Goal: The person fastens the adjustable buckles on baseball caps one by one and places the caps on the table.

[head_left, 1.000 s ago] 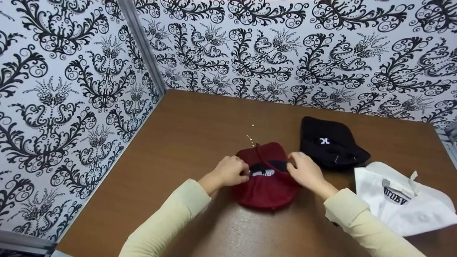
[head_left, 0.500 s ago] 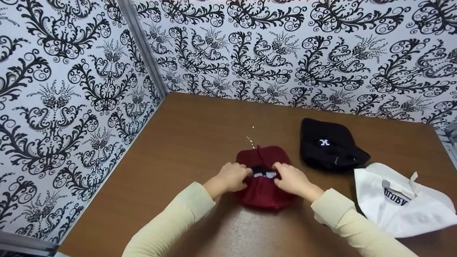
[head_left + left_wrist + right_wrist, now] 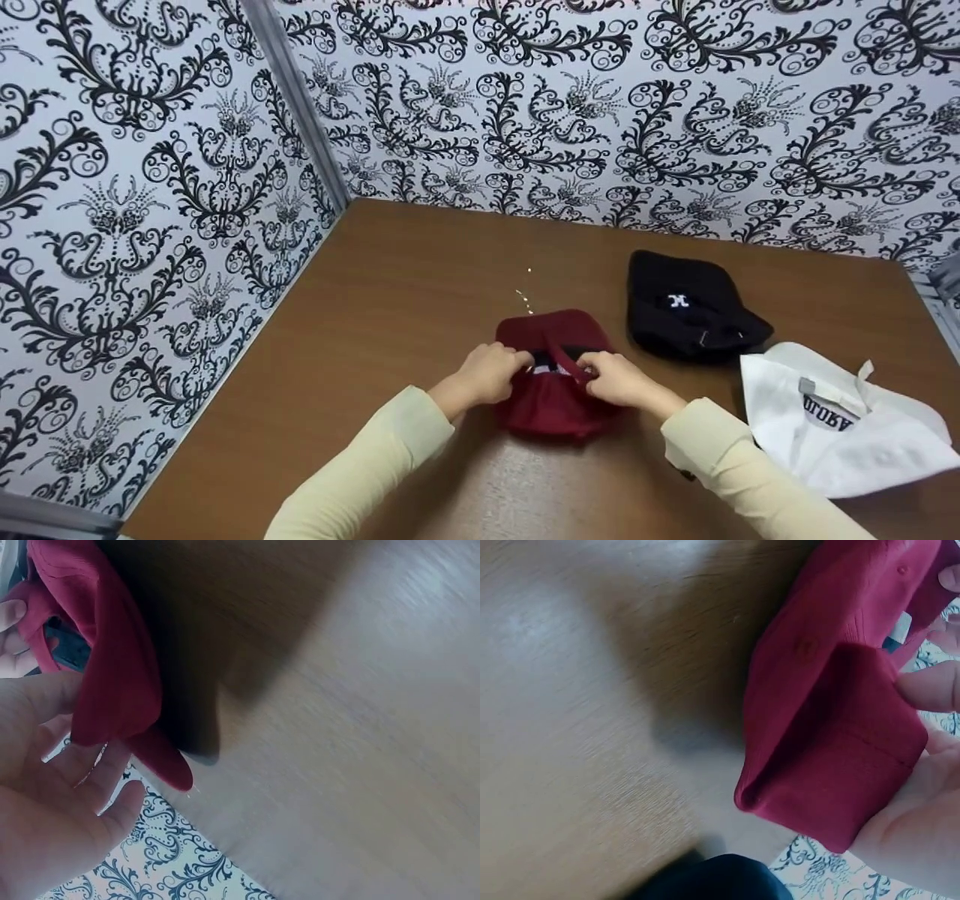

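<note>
A dark red baseball cap (image 3: 555, 412) sits at the middle of the wooden table, its back opening and dark inner band facing up. My left hand (image 3: 484, 375) grips the left edge of that opening. In the left wrist view the thumb lies on the cloth of the cap (image 3: 120, 682) and the other fingers are behind it. My right hand (image 3: 624, 381) pinches the right side by the red back strap (image 3: 559, 356), which arches across the opening. The right wrist view shows the crown (image 3: 855, 757) folded in beside the right thumb (image 3: 930, 686).
A black cap (image 3: 705, 300) with a white emblem lies behind and to the right. Closer on the right is a white cap (image 3: 840, 457) with dark lettering inside. Patterned wall panels (image 3: 480, 112) border the brown table (image 3: 405, 285) at the back and left.
My right hand moved inward from the red cap's right edge to the opening, and the strap now stands raised. The left hand has stayed at the left edge. The other caps stay put.
</note>
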